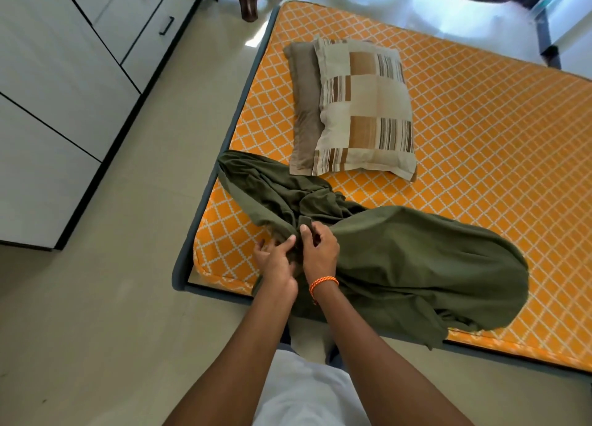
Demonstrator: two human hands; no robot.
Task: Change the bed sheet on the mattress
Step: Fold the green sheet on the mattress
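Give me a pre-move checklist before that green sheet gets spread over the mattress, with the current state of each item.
1. Both hands on the olive green fabric sheet: ok. Left hand and right hand each have a grip on bunched cloth.
2. Sheet untangled: not ok. It lies crumpled and twisted near the corner.
3. Orange diamond-patterned mattress bare of an old sheet: ok.
4. Spreading area free: not ok. The beige checked pillow and the brown pillow under it lie on the mattress.
5. Sheet corner or hem found: cannot tell. The cloth between the hands is too bunched.
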